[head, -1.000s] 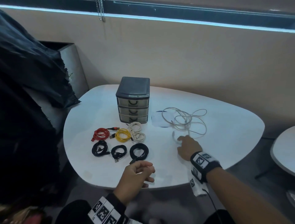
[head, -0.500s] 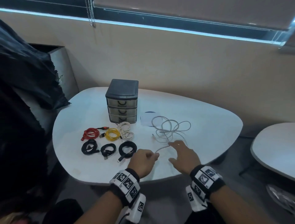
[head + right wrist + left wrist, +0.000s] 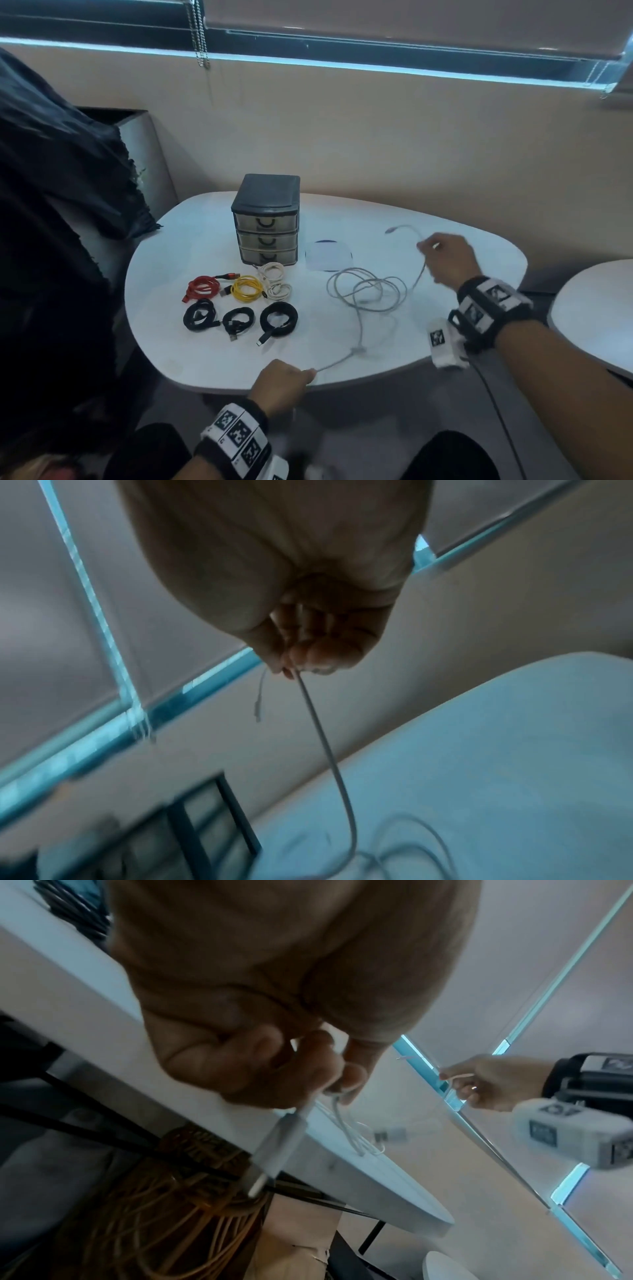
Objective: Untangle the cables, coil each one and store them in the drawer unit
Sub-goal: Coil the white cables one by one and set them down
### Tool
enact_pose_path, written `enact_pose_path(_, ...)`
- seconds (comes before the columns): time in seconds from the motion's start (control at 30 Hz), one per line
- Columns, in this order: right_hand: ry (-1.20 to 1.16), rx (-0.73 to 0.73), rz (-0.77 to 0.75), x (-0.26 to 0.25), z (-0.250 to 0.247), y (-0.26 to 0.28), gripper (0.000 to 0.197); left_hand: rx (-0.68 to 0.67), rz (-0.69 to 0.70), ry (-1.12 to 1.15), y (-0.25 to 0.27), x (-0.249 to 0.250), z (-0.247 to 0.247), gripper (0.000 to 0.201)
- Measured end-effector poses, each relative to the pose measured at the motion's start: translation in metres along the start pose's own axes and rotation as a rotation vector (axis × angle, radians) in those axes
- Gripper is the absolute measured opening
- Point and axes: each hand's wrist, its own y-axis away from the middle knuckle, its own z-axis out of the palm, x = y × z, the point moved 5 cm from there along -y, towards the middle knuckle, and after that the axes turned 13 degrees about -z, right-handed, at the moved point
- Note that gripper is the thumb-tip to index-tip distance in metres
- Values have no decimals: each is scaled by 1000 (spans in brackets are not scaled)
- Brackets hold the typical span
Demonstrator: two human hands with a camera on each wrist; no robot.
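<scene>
A loose white cable lies in tangled loops on the white table, right of the dark three-drawer unit. My left hand pinches one end of it at the table's near edge; its plug sticks out below the fingers. My right hand is raised over the far right of the table and pinches the white cable near its other end, whose tip pokes out to the left. All three drawers are shut.
Several coiled cables lie in front of the drawer unit: red, yellow, white and three black. A round white pad lies beside the unit. A second table stands at right, a dark-draped seat at left.
My left hand took hold of one cable end and pulled it to the near edge. My right hand took the other end and lifted it up and to the right, stretching the tangle.
</scene>
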Motion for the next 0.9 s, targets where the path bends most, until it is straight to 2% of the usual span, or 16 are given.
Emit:
enact_pose_path(0.07, -197, 129, 85, -13, -26, -10, 18, 22, -46, -4, 0, -4, -4, 48)
enact_pose_path(0.17, -308, 174, 110, -26, -46, -18, 14, 42, -24, 103, 3, 1, -14, 51)
enact_pose_path(0.27, -426, 161, 110, -23, -41, -15, 15, 78, -14, 269, 7, 9, -26, 50)
enact_pose_path(0.33, -519, 214, 123, -10, -34, -9, 20, 85, -20, 375, 13, 12, -29, 47)
enact_pose_path(0.43, -551, 275, 205, 14, -27, 0, 17, 65, -18, 530, 23, 11, -31, 42)
enact_pose_path(0.5, -485, 201, 253, 25, -24, 3, 18, 64, -9, 537, 28, 10, -31, 42)
enact_pose_path(0.57, -349, 89, 236, 28, -23, 4, 21, 73, -2, 524, 28, 10, -32, 40)
enact_pose_path(0.73, -18, -301, 149, 36, 19, 36, 20, 5, -17, 592, 27, 19, -30, 31)
enact_pose_path(0.83, 367, -382, 86, 55, 57, 69, 19, -26, -15, 604, 26, 22, -26, 31)
enact_pose_path(0.9, 499, -400, 130, 65, 70, 87, 28, -44, -8, 593, 26, 24, -22, 31)
